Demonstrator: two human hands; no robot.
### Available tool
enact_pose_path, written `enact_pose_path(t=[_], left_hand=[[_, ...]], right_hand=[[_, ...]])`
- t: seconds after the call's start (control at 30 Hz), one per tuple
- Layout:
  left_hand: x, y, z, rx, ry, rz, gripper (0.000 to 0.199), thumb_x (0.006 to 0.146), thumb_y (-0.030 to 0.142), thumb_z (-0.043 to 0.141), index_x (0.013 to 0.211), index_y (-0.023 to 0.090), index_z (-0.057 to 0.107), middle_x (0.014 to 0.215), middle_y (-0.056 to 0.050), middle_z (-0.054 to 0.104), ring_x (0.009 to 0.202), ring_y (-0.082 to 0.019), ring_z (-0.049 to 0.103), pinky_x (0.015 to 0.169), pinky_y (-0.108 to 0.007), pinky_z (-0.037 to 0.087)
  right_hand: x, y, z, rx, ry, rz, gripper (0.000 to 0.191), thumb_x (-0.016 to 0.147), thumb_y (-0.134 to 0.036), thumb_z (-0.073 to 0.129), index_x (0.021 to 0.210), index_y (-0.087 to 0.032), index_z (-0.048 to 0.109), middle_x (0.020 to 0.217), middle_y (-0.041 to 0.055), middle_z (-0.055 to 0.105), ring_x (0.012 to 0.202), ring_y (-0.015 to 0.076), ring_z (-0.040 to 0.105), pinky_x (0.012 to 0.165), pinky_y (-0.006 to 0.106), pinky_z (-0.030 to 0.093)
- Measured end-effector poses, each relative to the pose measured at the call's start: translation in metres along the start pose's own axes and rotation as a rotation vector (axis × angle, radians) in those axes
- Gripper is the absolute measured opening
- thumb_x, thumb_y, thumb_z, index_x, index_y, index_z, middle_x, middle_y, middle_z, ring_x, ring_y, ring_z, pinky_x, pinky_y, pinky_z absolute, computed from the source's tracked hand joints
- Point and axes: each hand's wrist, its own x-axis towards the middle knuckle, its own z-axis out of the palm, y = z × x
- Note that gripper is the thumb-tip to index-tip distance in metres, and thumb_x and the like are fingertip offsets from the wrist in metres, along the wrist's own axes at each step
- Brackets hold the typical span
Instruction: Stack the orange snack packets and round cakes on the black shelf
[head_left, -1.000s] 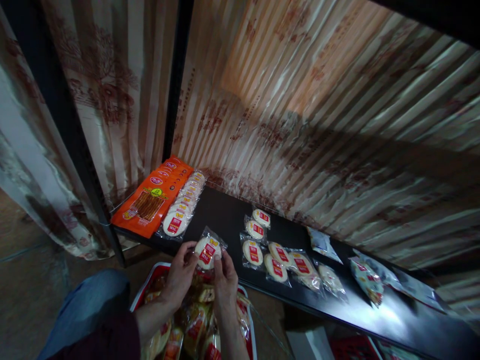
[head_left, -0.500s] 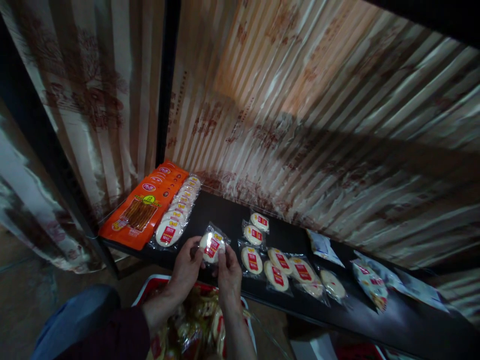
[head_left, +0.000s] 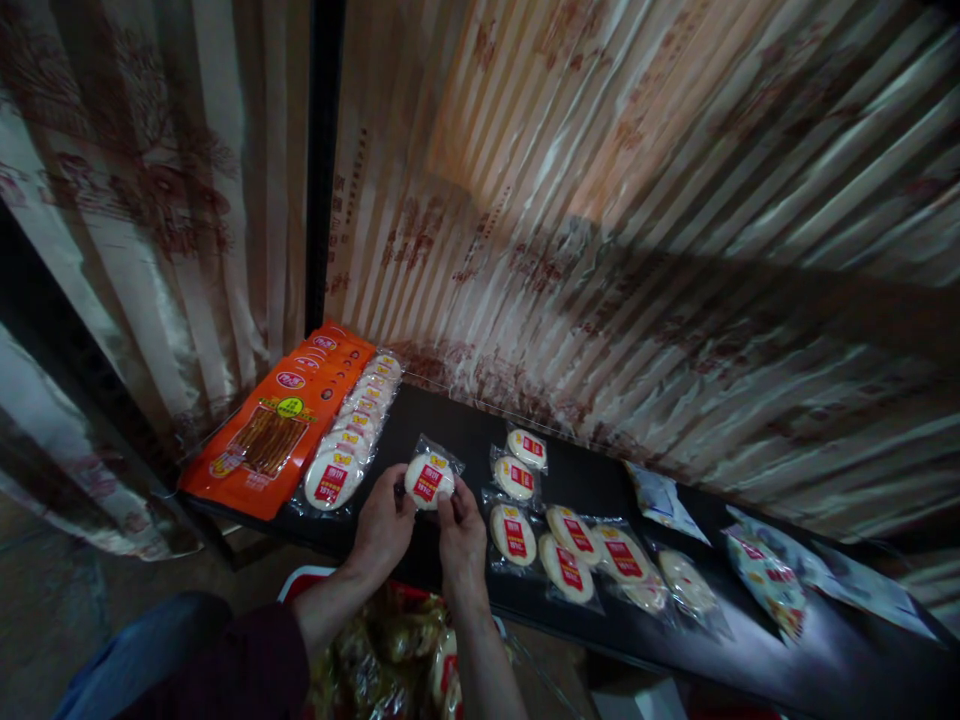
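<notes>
Between my two hands is a round white cracker pack (head_left: 430, 480) in clear wrap with a red label, held over the black shelf (head_left: 420, 412). My left hand (head_left: 384, 522) pinches its left edge. On its lower right edge, the thumb and fingers of my right hand (head_left: 461, 535) are closed. A row of overlapping cracker packs (head_left: 331, 480) lies to the left, beside orange snack bags (head_left: 262, 440). Right of my hands are several more round packs, among them one pack (head_left: 513, 534) close to my right hand.
Below the shelf, a red and white basket (head_left: 300, 580) holds more wrapped food. White and blue bags (head_left: 666, 503) and a colourful bag (head_left: 765, 580) lie farther right. A dark upright post (head_left: 324, 170) and striped curtains (head_left: 480, 250) stand behind the shelf.
The held pack now lies flatter and sits slightly higher, with its label facing up more clearly. The view has shifted a little, and less of the basket shows.
</notes>
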Motion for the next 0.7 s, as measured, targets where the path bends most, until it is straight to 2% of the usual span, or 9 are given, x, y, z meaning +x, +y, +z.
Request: enact_pose_path(t=[0.2,0.3,0.53,0.7], left_hand=[[0.012,0.010,0.002,0.317,-0.022,0.026,0.041,0.074,0.008,0.048,0.115,0.015,0.055,0.118,-0.012,0.055,0.104,-0.021,0.058,0.088,-0.030,0.044],[0.018,0.016,0.005,0.425,-0.055,0.007,0.044,0.077,0.009,0.046,0.121,0.015,0.051,0.120,-0.011,0.054,0.105,-0.019,0.057,0.090,-0.026,0.042],[0.037,0.026,0.014,0.358,-0.062,-0.040,0.044,0.079,0.011,0.045,0.123,0.013,0.048,0.124,-0.013,0.053,0.102,-0.018,0.059,0.090,-0.026,0.043],[0.051,0.022,0.018,0.316,-0.038,-0.053,0.045,0.078,0.009,0.045,0.123,0.012,0.048,0.125,-0.014,0.053,0.105,-0.019,0.057,0.092,-0.029,0.042]], right_hand=[[0.019,0.000,0.004,-0.097,-0.022,-0.068,0.052,0.069,-0.040,0.060,0.114,-0.014,0.058,0.107,0.0115,0.068,0.097,0.0230,0.064,0.085,0.035,0.048],[0.030,0.001,0.006,-0.154,-0.016,-0.110,0.047,0.071,-0.038,0.057,0.111,-0.015,0.058,0.110,0.0116,0.067,0.101,0.0232,0.062,0.089,0.036,0.046],[0.053,0.007,0.017,-0.178,-0.019,-0.152,0.044,0.072,-0.034,0.054,0.111,-0.015,0.055,0.107,0.0117,0.067,0.096,0.0228,0.064,0.086,0.036,0.048],[0.063,0.007,0.022,-0.176,-0.037,-0.142,0.044,0.072,-0.031,0.052,0.113,-0.015,0.054,0.104,0.0107,0.069,0.093,0.0221,0.065,0.085,0.035,0.049]])
